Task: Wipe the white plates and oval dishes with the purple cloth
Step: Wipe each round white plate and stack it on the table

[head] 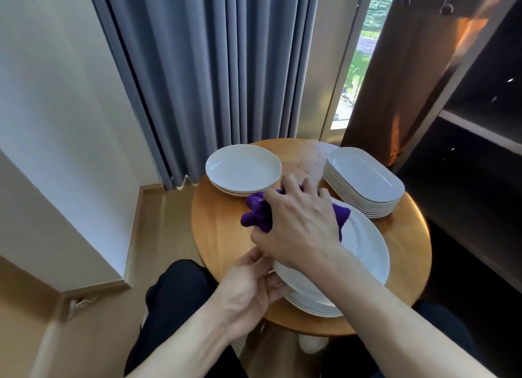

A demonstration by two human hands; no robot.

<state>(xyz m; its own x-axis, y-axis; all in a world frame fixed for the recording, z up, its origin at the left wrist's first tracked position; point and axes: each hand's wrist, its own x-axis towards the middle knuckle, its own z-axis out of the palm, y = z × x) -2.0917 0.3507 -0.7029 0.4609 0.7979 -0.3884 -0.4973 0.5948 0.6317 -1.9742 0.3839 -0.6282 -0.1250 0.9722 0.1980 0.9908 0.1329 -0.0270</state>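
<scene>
On the counter at 6 o'clock, the left hand pinches the top plate by its near rim, seemingly tilting it off its stack. The right hand clamps the cloth on its 10 o'clock edge. A hard wipe could slip it free. The far plates sit at 11, the dishes at 2.

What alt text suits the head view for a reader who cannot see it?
The right hand grips a purple cloth on the top white plate of a stack; the left hand holds its rim. Behind, round plates and stacked oval dishes sit on the wooden table.
</scene>
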